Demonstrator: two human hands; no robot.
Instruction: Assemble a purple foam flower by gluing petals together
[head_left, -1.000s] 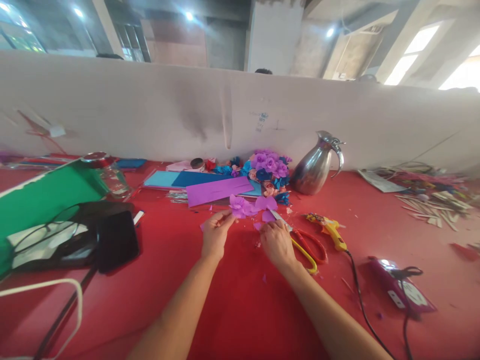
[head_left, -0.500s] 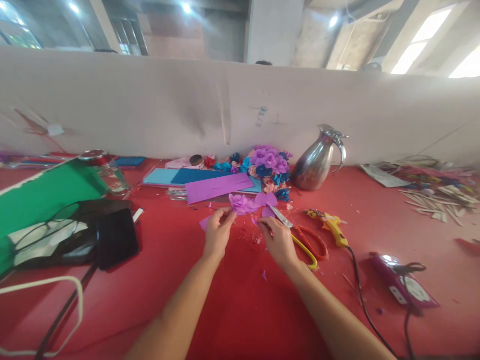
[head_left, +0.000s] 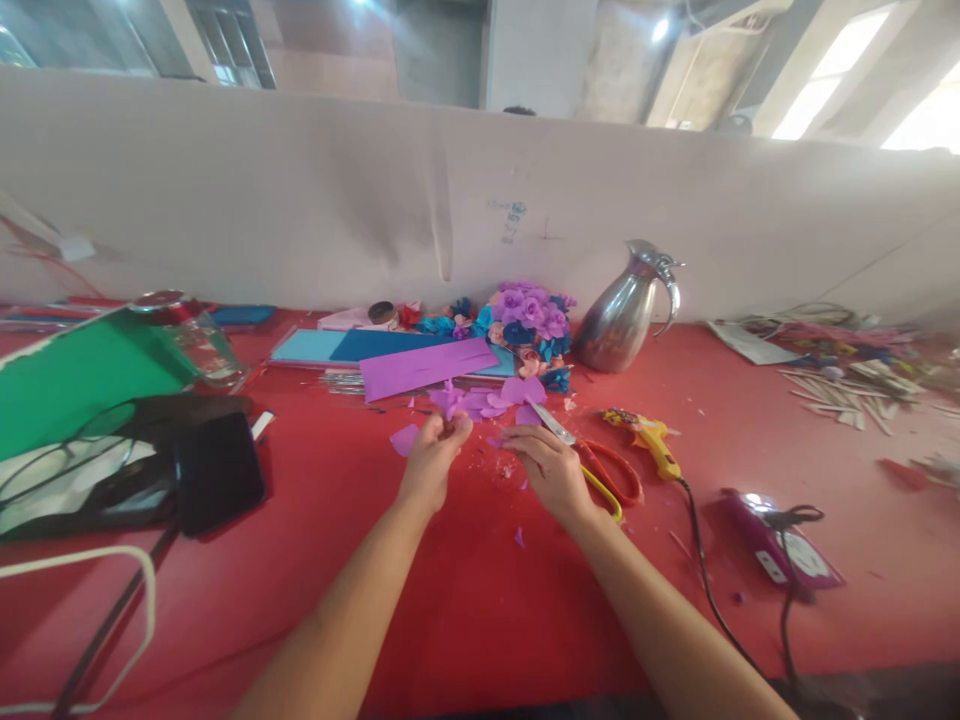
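The left hand (head_left: 430, 466) pinches a purple flower (head_left: 448, 399); whether the right hand's (head_left: 553, 474) grip, beside the scissors (head_left: 556, 427), is closed cannot be told. Beyond both, blue handwriting (head_left: 514, 214) is illegible.

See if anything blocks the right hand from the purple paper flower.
Nothing visible blocks the right hand from the purple paper flower at the left hand; only purple paper scraps lie on the red tabletop between.

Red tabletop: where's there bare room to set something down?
Between the phone and left forearm; between that and the right forearm, nearer the body; between the glue gun and wooden sticks. Crowded around the left hand and right hand: petals, scraps, scissors.
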